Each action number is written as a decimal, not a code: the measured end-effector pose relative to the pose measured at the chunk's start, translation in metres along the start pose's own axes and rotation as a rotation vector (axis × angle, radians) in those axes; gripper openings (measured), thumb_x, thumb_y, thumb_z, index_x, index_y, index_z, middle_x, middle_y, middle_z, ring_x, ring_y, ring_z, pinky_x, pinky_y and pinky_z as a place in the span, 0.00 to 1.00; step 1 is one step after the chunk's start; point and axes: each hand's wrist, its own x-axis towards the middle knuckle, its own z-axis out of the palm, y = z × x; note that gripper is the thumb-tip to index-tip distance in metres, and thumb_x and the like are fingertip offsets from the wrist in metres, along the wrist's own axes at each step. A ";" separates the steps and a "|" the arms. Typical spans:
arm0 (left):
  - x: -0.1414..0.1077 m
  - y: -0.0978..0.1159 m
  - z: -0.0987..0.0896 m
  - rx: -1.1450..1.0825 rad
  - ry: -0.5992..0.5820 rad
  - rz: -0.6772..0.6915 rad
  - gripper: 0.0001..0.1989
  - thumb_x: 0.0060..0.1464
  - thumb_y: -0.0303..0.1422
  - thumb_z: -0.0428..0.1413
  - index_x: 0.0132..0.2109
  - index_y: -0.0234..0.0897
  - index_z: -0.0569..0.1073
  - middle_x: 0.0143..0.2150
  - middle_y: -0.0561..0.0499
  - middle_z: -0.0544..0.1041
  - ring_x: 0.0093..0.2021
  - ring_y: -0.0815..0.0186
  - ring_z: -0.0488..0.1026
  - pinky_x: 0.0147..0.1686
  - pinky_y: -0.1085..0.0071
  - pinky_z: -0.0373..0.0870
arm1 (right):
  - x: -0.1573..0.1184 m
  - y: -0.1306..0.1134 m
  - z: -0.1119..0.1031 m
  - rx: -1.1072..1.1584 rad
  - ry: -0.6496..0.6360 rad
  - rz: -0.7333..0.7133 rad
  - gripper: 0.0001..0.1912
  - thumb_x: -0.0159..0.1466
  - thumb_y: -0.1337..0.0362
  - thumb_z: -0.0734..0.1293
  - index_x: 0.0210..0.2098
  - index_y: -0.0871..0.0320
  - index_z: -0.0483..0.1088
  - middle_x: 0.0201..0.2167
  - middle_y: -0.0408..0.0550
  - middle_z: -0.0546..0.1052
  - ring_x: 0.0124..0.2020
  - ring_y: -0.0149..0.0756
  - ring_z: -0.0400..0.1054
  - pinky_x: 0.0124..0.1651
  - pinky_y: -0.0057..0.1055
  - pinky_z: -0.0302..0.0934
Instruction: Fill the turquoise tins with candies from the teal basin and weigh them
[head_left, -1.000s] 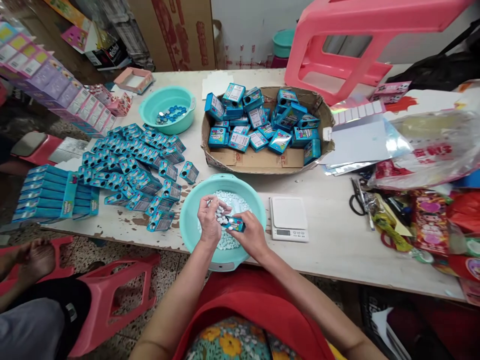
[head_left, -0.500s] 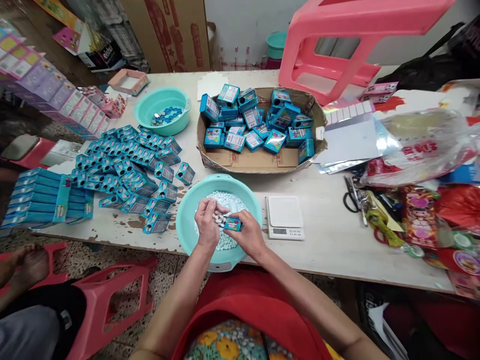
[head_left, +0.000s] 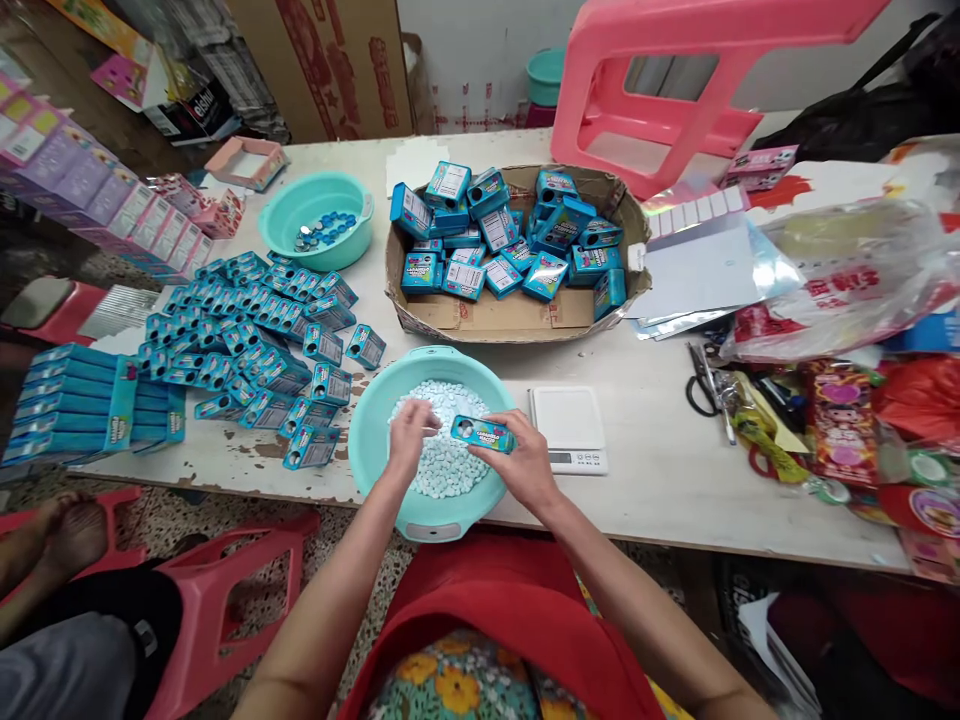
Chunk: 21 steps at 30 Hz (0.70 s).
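Note:
My right hand (head_left: 525, 462) grips a small blue candy box (head_left: 487, 436) by its end, over the right side of a turquoise basin (head_left: 365, 440). The box lies tilted with its round hole facing left, and something white shows in the hole. Small white candies (head_left: 450, 470) fill the bottom of the basin. Left of the box, my left hand (head_left: 409, 437) hovers above the candies, apart from the box. Its fingers are somewhat blurred but look loosely extended, with nothing visible in them.
Many blue boxes with holes (head_left: 262, 340) stand to the left, beside stacked flat cartons (head_left: 67, 400). Behind are a second basin (head_left: 274, 215) with blue and silver discs and a cardboard tray (head_left: 517, 330) of blue boxes. A white scale (head_left: 568, 418) and scissors (head_left: 701, 385) lie right.
My left hand has drawn back left from the box. My right hand has shifted right and up with the box, whose hole now shows. The whole view has shifted slightly.

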 end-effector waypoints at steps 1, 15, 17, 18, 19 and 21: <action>0.000 -0.013 0.005 0.174 -0.126 0.017 0.13 0.53 0.43 0.51 0.34 0.37 0.70 0.30 0.50 0.74 0.34 0.63 0.72 0.39 0.64 0.69 | 0.001 0.003 0.000 -0.006 0.025 -0.007 0.16 0.52 0.62 0.73 0.40 0.53 0.70 0.37 0.45 0.72 0.41 0.38 0.68 0.44 0.35 0.63; -0.040 -0.052 -0.029 1.080 -0.942 0.112 0.18 0.56 0.43 0.46 0.35 0.35 0.74 0.35 0.42 0.74 0.41 0.55 0.70 0.44 0.60 0.61 | -0.005 0.037 0.033 -0.051 0.182 -0.054 0.16 0.55 0.60 0.71 0.42 0.54 0.68 0.37 0.47 0.71 0.40 0.39 0.67 0.44 0.37 0.64; -0.036 -0.054 -0.031 1.043 -0.839 -0.033 0.15 0.52 0.42 0.51 0.31 0.34 0.73 0.31 0.43 0.74 0.37 0.55 0.71 0.39 0.62 0.62 | -0.002 0.029 0.034 -0.039 0.166 -0.045 0.17 0.55 0.60 0.71 0.43 0.54 0.67 0.38 0.48 0.71 0.41 0.39 0.67 0.45 0.37 0.64; -0.034 -0.055 -0.031 1.022 -0.798 -0.071 0.13 0.51 0.41 0.52 0.30 0.34 0.72 0.29 0.43 0.73 0.35 0.56 0.71 0.37 0.63 0.62 | 0.000 0.026 0.035 -0.036 0.136 -0.052 0.17 0.55 0.60 0.72 0.43 0.54 0.67 0.38 0.47 0.71 0.41 0.39 0.67 0.45 0.37 0.64; -0.031 -0.055 -0.031 1.004 -0.769 -0.088 0.12 0.50 0.40 0.52 0.29 0.34 0.71 0.27 0.44 0.72 0.34 0.57 0.70 0.35 0.65 0.62 | 0.001 0.025 0.036 -0.038 0.097 -0.060 0.17 0.54 0.60 0.72 0.42 0.54 0.68 0.37 0.47 0.71 0.41 0.39 0.67 0.44 0.36 0.64; -0.026 -0.050 -0.033 0.961 -0.727 -0.112 0.14 0.52 0.40 0.49 0.28 0.35 0.68 0.25 0.47 0.71 0.29 0.62 0.69 0.30 0.69 0.61 | 0.002 0.027 0.038 -0.058 0.026 -0.060 0.16 0.54 0.60 0.72 0.41 0.54 0.68 0.36 0.46 0.72 0.40 0.39 0.67 0.43 0.36 0.64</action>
